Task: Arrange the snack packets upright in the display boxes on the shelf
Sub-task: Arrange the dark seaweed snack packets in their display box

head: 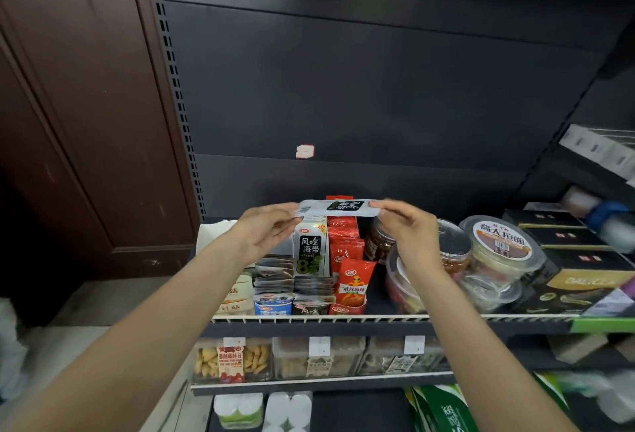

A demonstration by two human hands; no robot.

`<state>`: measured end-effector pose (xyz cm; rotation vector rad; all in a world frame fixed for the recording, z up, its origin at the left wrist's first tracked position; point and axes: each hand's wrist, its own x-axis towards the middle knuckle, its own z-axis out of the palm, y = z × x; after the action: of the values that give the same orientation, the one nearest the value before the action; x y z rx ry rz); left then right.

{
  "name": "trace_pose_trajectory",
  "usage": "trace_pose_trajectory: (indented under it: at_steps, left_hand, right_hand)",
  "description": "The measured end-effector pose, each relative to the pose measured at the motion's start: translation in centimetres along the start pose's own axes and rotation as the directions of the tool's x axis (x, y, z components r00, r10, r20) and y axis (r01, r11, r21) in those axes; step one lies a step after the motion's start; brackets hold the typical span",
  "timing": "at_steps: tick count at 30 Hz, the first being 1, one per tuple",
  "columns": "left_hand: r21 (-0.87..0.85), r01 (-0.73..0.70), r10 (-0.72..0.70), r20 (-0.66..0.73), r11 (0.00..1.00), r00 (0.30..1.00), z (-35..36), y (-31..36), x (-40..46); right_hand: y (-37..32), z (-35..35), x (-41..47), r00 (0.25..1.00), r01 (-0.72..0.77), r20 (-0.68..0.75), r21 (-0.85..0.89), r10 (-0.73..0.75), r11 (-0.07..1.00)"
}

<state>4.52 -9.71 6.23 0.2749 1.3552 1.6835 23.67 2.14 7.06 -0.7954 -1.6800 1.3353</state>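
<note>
While both hands pinch its ends, a white snack packet (338,209) is held level above the display boxes at frame centre.
Left hand (266,232) and right hand (407,225) each grip one end; below, the white display box (311,306) holds grey packets, the red display box (347,309) red ones.

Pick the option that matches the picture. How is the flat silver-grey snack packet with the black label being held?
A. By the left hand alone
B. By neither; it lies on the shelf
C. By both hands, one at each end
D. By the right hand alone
C: the left hand and right hand each pinch one end of the flat silver-grey snack packet, held level above the display boxes.
</note>
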Motion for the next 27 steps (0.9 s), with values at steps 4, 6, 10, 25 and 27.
trace_pose_trajectory:
  at_steps: [4, 6, 10, 25, 27]
  left_hand:
    - [0.149, -0.088, 0.095, -0.034, 0.985, 0.995, 0.2, 0.0, -0.4]
    - [0.264, -0.139, 0.149, -0.020, 0.955, 0.989, 0.1, -0.2, -0.7]
    - [0.449, -0.325, 0.333, 0.063, 0.833, 0.941, -0.4, -0.5, -1.3]
    - [0.487, -0.536, 0.523, 0.176, 0.690, 0.834, -1.3, -1.3, -2.4]
    - [0.471, -0.496, 0.482, 0.161, 0.729, 0.861, -1.4, -1.2, -2.3]
  right_hand:
    - [0.3, 0.2, -0.3, 0.985, -0.173, 0.032, 0.122, 0.170, 0.977]
    - [0.4, 0.2, -0.4, 0.987, -0.156, 0.049, 0.129, 0.151, 0.979]
    - [0.5, 0.1, -0.7, 0.991, -0.086, 0.112, 0.120, 0.072, 0.989]
    - [1.2, -0.2, -1.2, 0.981, -0.126, 0.166, 0.172, 0.098, 0.977]
    - [1.0, -0.1, -1.2, 0.981, -0.122, 0.172, 0.204, 0.087, 0.971]
